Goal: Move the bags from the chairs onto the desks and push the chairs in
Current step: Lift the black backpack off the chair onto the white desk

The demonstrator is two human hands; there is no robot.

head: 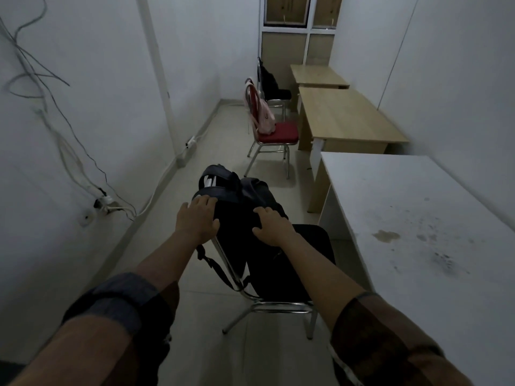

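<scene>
Head view: black backpack (239, 207), upright.

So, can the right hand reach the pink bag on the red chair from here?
Probably not. The right hand rests on the black backpack on the near chair, while the pink bag sits on the red chair well farther down the room. The floor between looks free, so the person must walk forward.
</scene>
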